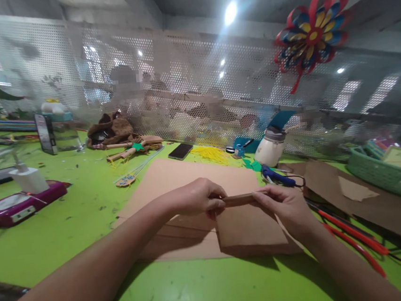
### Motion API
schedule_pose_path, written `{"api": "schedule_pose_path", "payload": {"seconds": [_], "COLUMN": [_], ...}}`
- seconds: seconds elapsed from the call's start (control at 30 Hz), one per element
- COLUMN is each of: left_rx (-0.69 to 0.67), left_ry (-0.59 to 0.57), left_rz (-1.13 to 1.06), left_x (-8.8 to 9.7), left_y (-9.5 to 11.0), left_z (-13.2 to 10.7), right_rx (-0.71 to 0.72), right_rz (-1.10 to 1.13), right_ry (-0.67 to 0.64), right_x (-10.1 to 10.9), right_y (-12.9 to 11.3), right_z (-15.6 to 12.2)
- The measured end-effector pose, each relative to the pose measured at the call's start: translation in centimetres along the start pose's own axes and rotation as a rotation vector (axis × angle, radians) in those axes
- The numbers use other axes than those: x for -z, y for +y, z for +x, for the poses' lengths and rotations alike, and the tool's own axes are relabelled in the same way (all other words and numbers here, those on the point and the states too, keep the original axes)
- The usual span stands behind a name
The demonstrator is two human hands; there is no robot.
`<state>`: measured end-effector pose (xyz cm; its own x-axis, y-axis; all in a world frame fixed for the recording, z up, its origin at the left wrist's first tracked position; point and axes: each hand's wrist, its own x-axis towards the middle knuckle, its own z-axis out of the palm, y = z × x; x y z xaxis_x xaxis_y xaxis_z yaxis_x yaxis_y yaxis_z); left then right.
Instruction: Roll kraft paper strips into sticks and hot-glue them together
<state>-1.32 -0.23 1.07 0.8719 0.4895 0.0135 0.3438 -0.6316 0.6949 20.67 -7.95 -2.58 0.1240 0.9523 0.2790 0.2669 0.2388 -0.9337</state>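
Both my hands hold a small brown cardboard piece upright on its lower edge, above a stack of larger cardboard sheets on the green table. My left hand pinches the top left corner of the piece, fingers curled. My right hand pinches the top right corner. The folded top edge of the piece runs between the two pinches.
A blue-handled tool and a white jar lie behind my right hand. Red sticks lie at right, by a green basket. A pink box with a charger, phones and craft scraps sit left. A perforated screen bears a paper flower.
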Motion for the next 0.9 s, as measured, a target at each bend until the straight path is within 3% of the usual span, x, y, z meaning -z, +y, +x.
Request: {"api": "schedule_pose_path", "payload": {"seconds": [0.4, 0.6, 0.9], "left_rx": [0.063, -0.018, 0.003], "left_ry": [0.097, 0.148, 0.219], "left_rz": [0.012, 0.153, 0.037], "left_x": [-0.1, -0.5, -1.6], "left_y": [-0.2, 0.0, 0.4], "left_z": [0.1, 0.2, 0.8], "right_rx": [-0.002, -0.042, -0.051], "right_rz": [-0.065, -0.048, -0.099], "right_ry": [0.066, 0.023, 0.004], "right_x": [0.1, 0.2, -1.3], "right_y": [-0.4, 0.0, -1.1], "right_z": [0.0, 0.1, -0.8]}}
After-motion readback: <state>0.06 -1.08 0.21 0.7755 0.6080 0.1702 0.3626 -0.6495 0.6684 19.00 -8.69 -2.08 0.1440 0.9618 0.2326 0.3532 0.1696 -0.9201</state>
